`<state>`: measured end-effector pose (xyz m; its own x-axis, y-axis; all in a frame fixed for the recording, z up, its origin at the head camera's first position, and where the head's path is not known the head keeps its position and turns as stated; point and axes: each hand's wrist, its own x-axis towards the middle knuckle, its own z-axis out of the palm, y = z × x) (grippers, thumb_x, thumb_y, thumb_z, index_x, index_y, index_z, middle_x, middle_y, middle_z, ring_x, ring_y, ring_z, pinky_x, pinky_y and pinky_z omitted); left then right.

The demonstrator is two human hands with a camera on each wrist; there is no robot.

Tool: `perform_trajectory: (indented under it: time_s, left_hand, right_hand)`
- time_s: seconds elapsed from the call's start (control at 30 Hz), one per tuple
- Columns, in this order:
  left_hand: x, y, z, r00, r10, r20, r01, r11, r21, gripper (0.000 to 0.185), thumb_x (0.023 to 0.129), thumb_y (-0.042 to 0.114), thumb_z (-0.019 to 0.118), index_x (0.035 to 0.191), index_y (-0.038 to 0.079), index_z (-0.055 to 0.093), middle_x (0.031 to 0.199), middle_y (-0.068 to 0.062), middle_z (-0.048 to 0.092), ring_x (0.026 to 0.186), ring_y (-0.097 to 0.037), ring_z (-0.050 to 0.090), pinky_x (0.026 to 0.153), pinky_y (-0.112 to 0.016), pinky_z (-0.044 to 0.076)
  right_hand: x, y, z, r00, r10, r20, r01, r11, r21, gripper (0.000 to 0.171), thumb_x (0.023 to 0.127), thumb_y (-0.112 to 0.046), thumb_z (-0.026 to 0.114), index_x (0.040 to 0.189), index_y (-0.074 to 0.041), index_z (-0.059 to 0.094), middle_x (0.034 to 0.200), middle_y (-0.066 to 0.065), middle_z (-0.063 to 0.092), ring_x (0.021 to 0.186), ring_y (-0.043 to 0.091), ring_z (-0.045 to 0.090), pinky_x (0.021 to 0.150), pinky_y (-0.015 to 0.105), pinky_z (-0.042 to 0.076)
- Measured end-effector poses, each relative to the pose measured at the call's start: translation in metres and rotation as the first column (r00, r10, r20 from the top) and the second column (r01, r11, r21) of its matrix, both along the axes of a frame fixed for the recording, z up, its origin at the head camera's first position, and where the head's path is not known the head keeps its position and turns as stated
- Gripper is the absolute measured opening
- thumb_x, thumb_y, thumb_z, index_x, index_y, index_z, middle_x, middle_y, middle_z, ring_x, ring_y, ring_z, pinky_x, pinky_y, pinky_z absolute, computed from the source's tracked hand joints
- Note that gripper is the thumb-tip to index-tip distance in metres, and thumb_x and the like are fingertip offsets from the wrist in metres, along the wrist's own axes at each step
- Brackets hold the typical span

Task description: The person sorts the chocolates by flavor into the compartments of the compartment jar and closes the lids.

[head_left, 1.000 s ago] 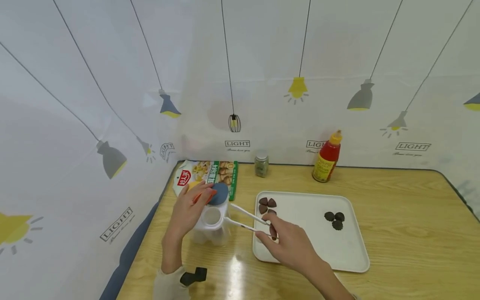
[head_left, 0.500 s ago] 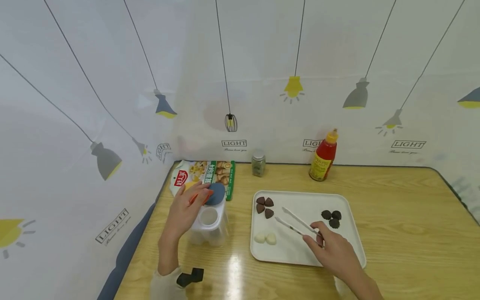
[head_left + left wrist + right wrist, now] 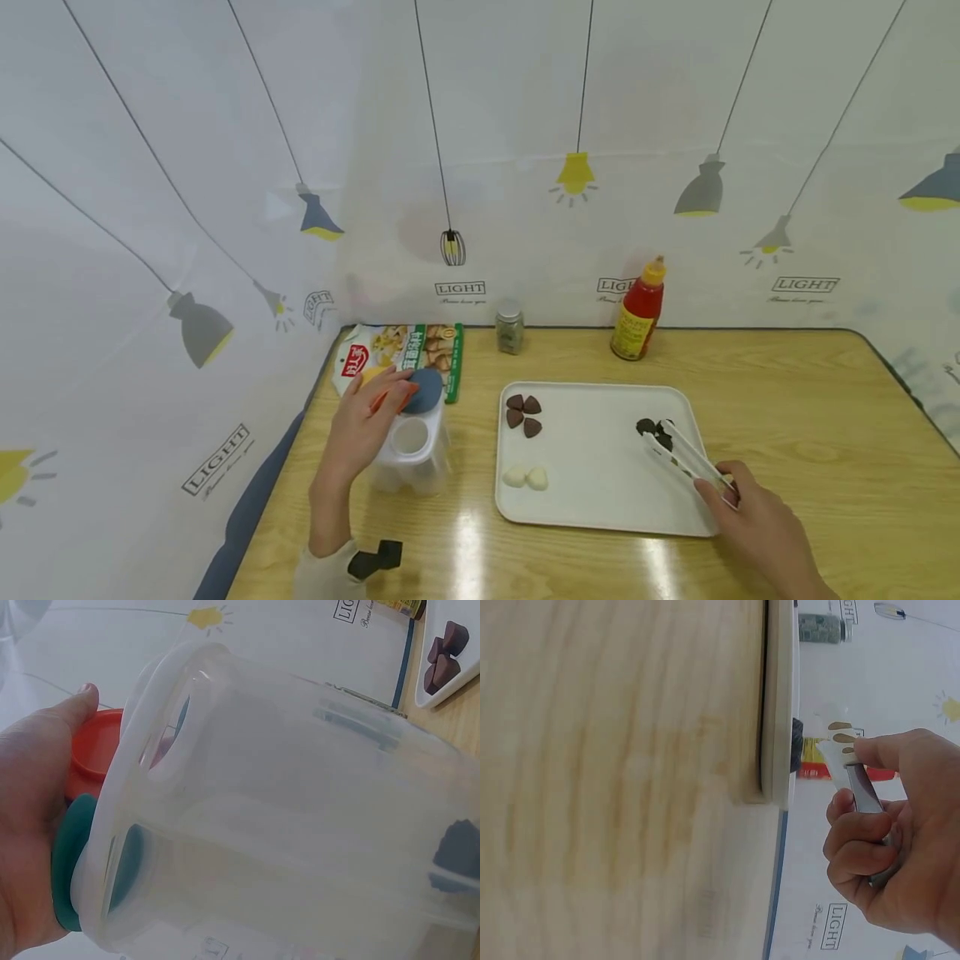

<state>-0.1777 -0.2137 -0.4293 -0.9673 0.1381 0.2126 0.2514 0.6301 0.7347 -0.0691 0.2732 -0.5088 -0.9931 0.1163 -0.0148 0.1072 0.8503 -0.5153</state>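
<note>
While left hand [image 3: 360, 429] grips container [image 3: 411, 454], right hand [image 3: 757, 525] pinches tongs [image 3: 686, 454], tips over dark cookies [image 3: 651, 428]

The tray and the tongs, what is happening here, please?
A person's right hand grips white tongs, whose tips are at the dark round pieces on the right side of the white tray. The left hand holds a clear plastic container by its lids. Brown pieces and white pieces lie on the tray's left side.
</note>
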Motion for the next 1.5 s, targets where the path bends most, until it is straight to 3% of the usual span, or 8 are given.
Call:
perform_trajectory:
  time_s: [0.33, 0.6, 0.9, 1.2, 1.37, 1.5]
  left_hand:
    - [0.0, 0.0, 0.0, 1.0, 0.0, 0.01, 0.0, 1.0, 0.006, 0.045, 0.105, 0.043, 0.046, 0.131, 0.013, 0.067, 0.142, -0.01, 0.06, 0.144, -0.031, 0.043, 0.127, -0.05, 0.007]
    - [0.001, 0.001, 0.001, 1.0, -0.003, 0.007, 0.003, 1.0, 0.015, 0.042, 0.106, 0.041, 0.046, 0.124, 0.012, 0.071, 0.141, -0.011, 0.06, 0.143, -0.032, 0.044, 0.127, -0.05, 0.006]
    - [0.002, 0.0, 0.001, 1.0, -0.007, -0.011, 0.007, 1.0, 0.009, 0.041, 0.106, 0.04, 0.047, 0.122, 0.012, 0.072, 0.14, -0.011, 0.061, 0.142, -0.033, 0.044, 0.126, -0.053, 0.008]
    - [0.002, -0.001, 0.002, 1.0, -0.013, -0.017, 0.013, 1.0, 0.009, 0.04, 0.106, 0.04, 0.047, 0.118, 0.013, 0.074, 0.14, -0.01, 0.061, 0.143, -0.031, 0.044, 0.126, -0.052, 0.008]
    - [0.002, -0.001, 0.001, 1.0, -0.007, -0.015, 0.007, 1.0, 0.016, 0.04, 0.105, 0.04, 0.047, 0.118, 0.013, 0.074, 0.139, -0.009, 0.062, 0.143, -0.03, 0.045, 0.126, -0.052, 0.008]
    - [0.001, 0.0, 0.001, 1.0, -0.005, -0.014, 0.006, 1.0, 0.021, 0.041, 0.105, 0.041, 0.047, 0.122, 0.012, 0.072, 0.139, -0.01, 0.062, 0.143, -0.031, 0.045, 0.126, -0.051, 0.008]
  right_hand:
    - [0.003, 0.011, -0.008, 0.995, 0.029, 0.098, -0.03, 0.999, 0.011, 0.046, 0.102, -0.047, 0.049, 0.122, -0.006, 0.052, 0.072, 0.0, 0.053, 0.06, 0.015, 0.047, 0.051, 0.03, 0.035]
    - [0.005, 0.01, -0.012, 0.999, 0.042, 0.028, -0.042, 0.999, 0.015, 0.035, 0.105, -0.042, 0.047, 0.115, -0.009, 0.053, 0.065, 0.0, 0.048, 0.055, 0.016, 0.042, 0.048, 0.03, 0.031]
    - [0.008, 0.005, -0.007, 0.999, 0.05, 0.02, -0.05, 0.999, 0.001, 0.033, 0.104, -0.042, 0.049, 0.115, -0.011, 0.054, 0.065, -0.002, 0.046, 0.053, 0.009, 0.038, 0.048, 0.025, 0.03]
    - [-0.003, -0.028, 0.014, 0.995, 0.09, -0.036, -0.091, 0.995, -0.035, 0.036, 0.102, -0.039, 0.055, 0.121, -0.009, 0.058, 0.067, -0.003, 0.049, 0.057, 0.008, 0.04, 0.051, 0.024, 0.032]
    - [-0.01, -0.057, 0.022, 0.976, 0.162, -0.145, -0.173, 0.983, -0.064, 0.025, 0.101, -0.033, 0.058, 0.116, -0.013, 0.06, 0.061, -0.01, 0.043, 0.048, 0.001, 0.033, 0.044, 0.021, 0.03]
    - [-0.016, -0.083, 0.034, 0.962, 0.231, -0.143, -0.248, 0.961, -0.12, 0.027, 0.102, -0.034, 0.056, 0.118, -0.013, 0.059, 0.06, -0.013, 0.043, 0.046, -0.001, 0.033, 0.042, 0.02, 0.032]
